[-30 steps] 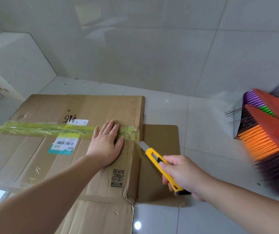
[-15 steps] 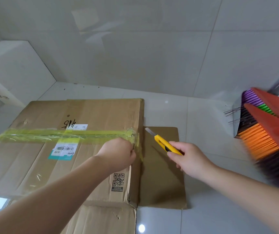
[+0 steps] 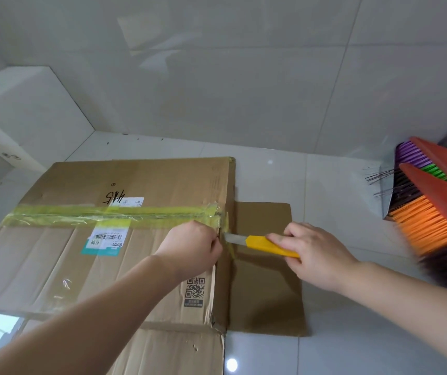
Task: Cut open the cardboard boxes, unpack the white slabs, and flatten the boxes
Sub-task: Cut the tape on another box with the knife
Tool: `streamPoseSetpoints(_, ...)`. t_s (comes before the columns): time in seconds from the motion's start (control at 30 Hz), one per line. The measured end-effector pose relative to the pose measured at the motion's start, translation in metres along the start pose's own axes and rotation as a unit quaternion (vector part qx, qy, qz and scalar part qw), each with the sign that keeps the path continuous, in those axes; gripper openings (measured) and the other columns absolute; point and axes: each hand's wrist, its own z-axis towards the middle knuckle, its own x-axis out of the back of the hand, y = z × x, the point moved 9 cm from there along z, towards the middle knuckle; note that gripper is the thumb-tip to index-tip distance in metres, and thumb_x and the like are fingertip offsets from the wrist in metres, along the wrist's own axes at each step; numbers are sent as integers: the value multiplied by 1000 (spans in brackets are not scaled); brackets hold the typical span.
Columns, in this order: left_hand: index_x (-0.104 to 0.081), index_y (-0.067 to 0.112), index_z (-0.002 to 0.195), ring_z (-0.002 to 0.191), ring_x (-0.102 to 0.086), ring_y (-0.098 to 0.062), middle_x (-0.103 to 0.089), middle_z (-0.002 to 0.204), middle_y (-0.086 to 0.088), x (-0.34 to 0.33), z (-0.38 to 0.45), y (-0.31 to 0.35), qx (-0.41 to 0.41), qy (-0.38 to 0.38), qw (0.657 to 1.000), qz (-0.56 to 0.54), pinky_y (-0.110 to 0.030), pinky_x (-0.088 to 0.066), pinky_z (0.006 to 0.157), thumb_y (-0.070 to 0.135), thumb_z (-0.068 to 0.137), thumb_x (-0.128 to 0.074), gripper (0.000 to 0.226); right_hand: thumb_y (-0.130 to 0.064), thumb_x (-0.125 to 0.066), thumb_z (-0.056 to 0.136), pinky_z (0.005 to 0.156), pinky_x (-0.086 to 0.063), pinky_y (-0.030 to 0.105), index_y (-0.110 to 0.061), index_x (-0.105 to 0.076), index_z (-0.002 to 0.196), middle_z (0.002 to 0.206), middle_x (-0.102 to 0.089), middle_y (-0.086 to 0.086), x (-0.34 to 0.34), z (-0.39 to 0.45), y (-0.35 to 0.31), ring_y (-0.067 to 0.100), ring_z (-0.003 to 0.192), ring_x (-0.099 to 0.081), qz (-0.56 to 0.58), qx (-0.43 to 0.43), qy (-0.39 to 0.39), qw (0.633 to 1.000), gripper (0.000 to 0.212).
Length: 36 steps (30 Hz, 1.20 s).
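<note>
A large flat cardboard box (image 3: 146, 185) lies on the tiled floor, sealed along its middle by a strip of yellow tape (image 3: 109, 216). My left hand (image 3: 192, 244) curls over the box's right edge just below the tape's end; whether it pinches the flap or the tape is hidden. My right hand (image 3: 317, 253) grips a yellow utility knife (image 3: 265, 244), blade out. The blade tip sits at the box's right edge, beside my left hand's fingers. No white slabs show.
A loose cardboard flap (image 3: 265, 288) lies flat on the floor right of the box. More cardboard (image 3: 168, 353) lies under the near edge. Brooms with orange and purple bristles (image 3: 427, 220) lean at the right. A tiled wall stands behind, with a white ledge (image 3: 22, 112) at the left.
My left hand went from flat on the tape to curled at the box's right edge. My right hand swung the knife level and brought its blade to that edge.
</note>
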Motion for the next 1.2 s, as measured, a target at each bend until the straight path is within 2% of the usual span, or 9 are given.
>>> streamPoseSetpoints(0.13, -35, 17, 52, 45, -36, -13, -40, 52, 4, -1, 0, 1, -4, -1, 1000, 5, -25, -25, 42, 28, 87, -43, 37, -8, -79, 66, 52, -48, 29, -22, -71, 111, 78, -56, 3, 11, -7, -15, 25, 65, -58, -15, 69, 33, 997, 49)
streamPoseSetpoints(0.43, -39, 18, 53, 48, -38, -12, -42, 55, 4, -4, 2, 0, 14, -21, 1000, 4, -25, -27, 43, 25, 85, -42, 33, -12, -74, 69, 57, -51, 29, -26, -65, 119, 83, -57, 2, -12, -26, -56, 21, 67, -56, -29, 172, -8, 985, 53)
streamPoseSetpoints(0.53, -39, 18, 52, 48, -38, -12, -42, 54, 4, -3, 2, 1, 14, -20, 1000, 4, -25, -28, 44, 25, 85, -42, 34, -13, -74, 69, 56, -51, 29, -27, -66, 119, 82, -57, 2, -14, -25, -56, 21, 67, -56, -29, 166, -15, 986, 53)
streamPoseSetpoints(0.77, -36, 18, 53, 48, -37, -13, -41, 55, 5, 0, -2, 2, 12, -22, 1000, -3, -25, -26, 44, 24, 86, -41, 34, -4, -82, 61, 51, -46, 32, -18, -70, 116, 79, -58, 9, 4, 18, -16, 30, 66, -59, -23, 44, 33, 998, 58)
streamPoseSetpoints(0.9, -39, 17, 54, 51, -42, -16, -44, 57, 3, -2, -3, 5, 18, -41, 999, 2, -25, -31, 46, 24, 86, -39, 33, -22, -65, 86, 74, -44, 33, -30, -49, 138, 101, -54, 5, -2, 38, 11, 29, 98, -55, -23, -55, 29, 998, 54)
streamPoseSetpoints(0.97, -40, 17, 56, 55, -46, -19, -45, 59, 2, -3, 1, 10, 28, -46, 999, -1, -25, -35, 49, 22, 87, -38, 32, -28, -61, 89, 79, -44, 33, -31, -44, 140, 107, -52, 3, -8, 35, 32, 27, 105, -53, -9, -127, 14, 992, 54)
streamPoseSetpoints(1.07, -44, 15, 64, 64, -53, -22, -48, 66, 0, -3, 19, 25, 49, -42, 998, -12, -28, -42, 55, 17, 91, -38, 28, -19, -59, 88, 79, -46, 34, -24, -47, 139, 112, -58, 7, -13, 19, 57, 31, 103, -57, 41, -230, 2, 972, 53)
streamPoseSetpoints(1.13, -51, 13, 78, 72, -56, -25, -55, 77, -4, -2, 36, 35, 55, -30, 997, -45, -30, -42, 59, 19, 97, -37, 24, -13, -57, 88, 80, -47, 34, -15, -51, 136, 111, -61, 12, -10, 16, 66, 33, 97, -58, 93, -289, 20, 953, 48)
streamPoseSetpoints(1.2, -50, 14, 83, 70, -53, -25, -53, 78, -3, 6, 46, 33, 45, -9, 996, -79, -30, -39, 58, 30, 100, -34, 28, -11, -56, 90, 69, -44, 35, -8, -60, 117, 94, -63, 14, -4, 20, 61, 31, 77, -55, 145, -302, 46, 941, 28)
